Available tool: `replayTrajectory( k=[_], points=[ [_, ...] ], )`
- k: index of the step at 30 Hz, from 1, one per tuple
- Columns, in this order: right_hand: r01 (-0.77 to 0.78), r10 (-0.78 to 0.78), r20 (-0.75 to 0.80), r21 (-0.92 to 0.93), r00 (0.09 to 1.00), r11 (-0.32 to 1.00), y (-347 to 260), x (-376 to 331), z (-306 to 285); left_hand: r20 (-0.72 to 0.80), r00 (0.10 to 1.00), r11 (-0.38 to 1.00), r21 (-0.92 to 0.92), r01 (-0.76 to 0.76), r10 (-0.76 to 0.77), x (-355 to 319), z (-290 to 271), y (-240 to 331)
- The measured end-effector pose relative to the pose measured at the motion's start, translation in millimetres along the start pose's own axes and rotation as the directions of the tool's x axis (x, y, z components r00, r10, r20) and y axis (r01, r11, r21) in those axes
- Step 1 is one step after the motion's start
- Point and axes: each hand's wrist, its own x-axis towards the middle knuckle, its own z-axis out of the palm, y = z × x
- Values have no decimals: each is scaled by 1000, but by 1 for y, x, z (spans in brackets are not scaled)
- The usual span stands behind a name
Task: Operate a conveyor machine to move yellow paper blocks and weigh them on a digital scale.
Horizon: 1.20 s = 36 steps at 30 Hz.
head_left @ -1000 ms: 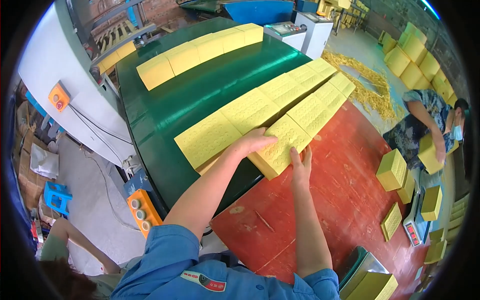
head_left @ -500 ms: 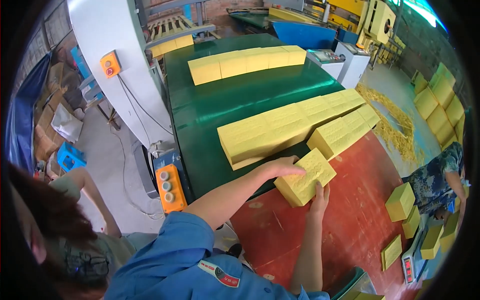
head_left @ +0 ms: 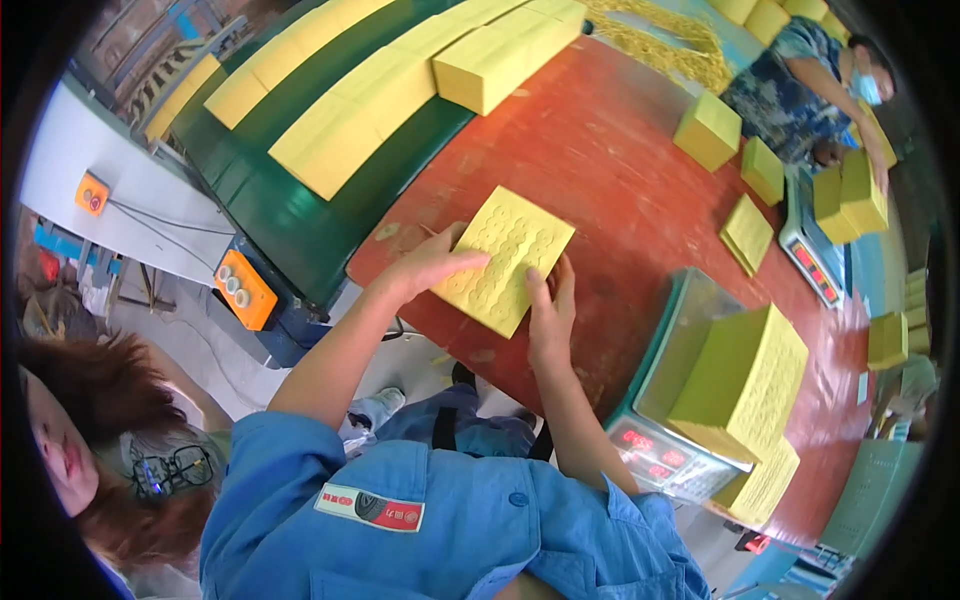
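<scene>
Between my hands is a yellow paper stack (head_left: pixel 506 262), its top face marked with rows of stamped rounded shapes. My left hand (head_left: pixel 432 266) grips its left edge with the thumb lying on top. On the opposite edge, my right hand (head_left: pixel 552 308) holds it, thumb also over the top. The fingers underneath are hidden. Below the stack is the near part of a red tabletop (head_left: pixel 600 130). To the right of my right hand stands a digital scale (head_left: pixel 665 465) with a lit red display. A large yellow stack (head_left: pixel 745 375) rests on its pan.
Rows of yellow stacks (head_left: pixel 375 95) lie on a green conveyor belt (head_left: pixel 235 170) at far left. An orange button box (head_left: pixel 245 290) sits at its corner. Across the table, a co-worker (head_left: pixel 790 85) handles stacks at a second scale (head_left: pixel 812 260). Another person (head_left: pixel 110 460) is at my left.
My view has swung to the right, bringing the near scale into sight. Both hands have carried the paper stack away from the belt's edge, toward me over the red table.
</scene>
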Motion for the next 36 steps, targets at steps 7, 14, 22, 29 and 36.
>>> replayTrajectory(
  k=[7,14,22,29,36],
  points=[
    [-43,50,39,-166,998,985,-31,-106,-65,36,999,996,-87,-34,38,-75,70,-24],
    [-79,124,142,-286,982,955,-36,-180,-124,24,1000,995,-101,13,-10,-121,116,-24],
    [-300,333,64,-299,941,906,-11,-213,-144,88,992,966,-236,107,-89,-123,112,-52],
    [-442,462,-8,271,887,855,20,-206,-114,203,973,822,-532,202,-107,-125,105,-85],
    [-387,384,67,268,921,882,-3,-216,-114,127,992,850,-524,48,22,-147,101,-112]
  ],
)
